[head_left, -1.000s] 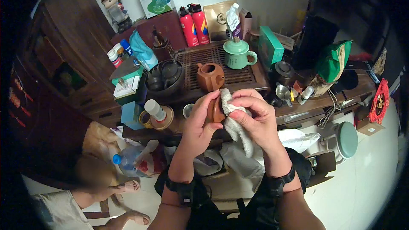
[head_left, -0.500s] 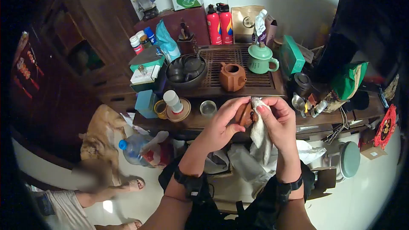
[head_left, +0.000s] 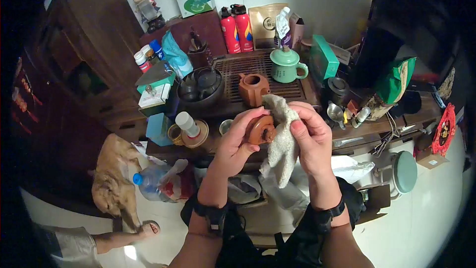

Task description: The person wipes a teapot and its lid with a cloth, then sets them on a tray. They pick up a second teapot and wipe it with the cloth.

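A reddish-brown clay teapot lid [head_left: 259, 130] is pinched between the thumb and fingers of my left hand [head_left: 236, 141], its carved knob facing right. My right hand [head_left: 313, 139] grips a whitish cloth [head_left: 282, 141], which hangs down beside the lid and lies close against its edge. Just beyond my hands, the matching clay teapot [head_left: 253, 91] stands lidless on a slatted wooden tea tray [head_left: 238, 64]. Behind it to the right is a green lidded mug [head_left: 285, 67].
A dark bowl of cups [head_left: 201, 87] sits left of the teapot. Nearer are a white cylinder on a round stand [head_left: 187, 125] and a metal cup [head_left: 226, 126]. A dog [head_left: 116, 168], a large bottle [head_left: 148, 183] and another person's leg [head_left: 119, 240] are at lower left.
Both hands have shifted slightly left with the lid and cloth. The lid has turned so its knobbed top shows more, and the cloth is more spread out. The camera view has shifted too.
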{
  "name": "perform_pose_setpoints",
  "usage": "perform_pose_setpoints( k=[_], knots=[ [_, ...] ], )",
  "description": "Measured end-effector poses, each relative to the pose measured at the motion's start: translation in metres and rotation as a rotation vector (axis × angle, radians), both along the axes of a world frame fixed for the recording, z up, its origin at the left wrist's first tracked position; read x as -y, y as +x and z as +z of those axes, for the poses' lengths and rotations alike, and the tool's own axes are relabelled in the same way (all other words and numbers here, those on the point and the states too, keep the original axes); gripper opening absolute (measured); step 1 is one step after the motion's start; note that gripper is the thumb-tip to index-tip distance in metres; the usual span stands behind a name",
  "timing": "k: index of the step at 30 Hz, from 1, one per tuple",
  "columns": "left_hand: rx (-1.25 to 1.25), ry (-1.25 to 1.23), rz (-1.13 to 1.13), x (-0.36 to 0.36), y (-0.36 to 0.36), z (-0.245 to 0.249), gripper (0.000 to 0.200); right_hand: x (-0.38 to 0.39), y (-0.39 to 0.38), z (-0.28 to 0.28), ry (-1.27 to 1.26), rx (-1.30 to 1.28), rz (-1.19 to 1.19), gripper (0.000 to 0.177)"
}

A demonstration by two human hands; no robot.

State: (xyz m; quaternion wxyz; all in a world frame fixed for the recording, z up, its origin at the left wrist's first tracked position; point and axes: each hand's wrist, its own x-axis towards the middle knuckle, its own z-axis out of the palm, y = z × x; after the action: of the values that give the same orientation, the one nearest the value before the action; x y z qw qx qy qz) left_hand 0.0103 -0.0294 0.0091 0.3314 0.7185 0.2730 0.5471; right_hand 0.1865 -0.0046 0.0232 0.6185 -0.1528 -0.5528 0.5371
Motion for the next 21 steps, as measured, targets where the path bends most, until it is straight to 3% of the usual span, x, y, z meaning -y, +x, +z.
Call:
perform_pose_setpoints(
  k=[3,7,21],
  knots=[
    [0.063,-0.048,0.02,0.004,0.002,-0.003,0.059,0.001,0.002,0.002,0.224,0.184,-0.104,0.02],
    [0.065,-0.016,0.025,0.003,0.002,-0.01,0.057,0.003,0.001,0.009,0.338,0.325,-0.117,0.018],
    [0.071,-0.102,0.01,0.001,0.011,-0.005,0.056,-0.014,-0.005,-0.013,0.09,0.24,-0.101,0.011]
  ],
)
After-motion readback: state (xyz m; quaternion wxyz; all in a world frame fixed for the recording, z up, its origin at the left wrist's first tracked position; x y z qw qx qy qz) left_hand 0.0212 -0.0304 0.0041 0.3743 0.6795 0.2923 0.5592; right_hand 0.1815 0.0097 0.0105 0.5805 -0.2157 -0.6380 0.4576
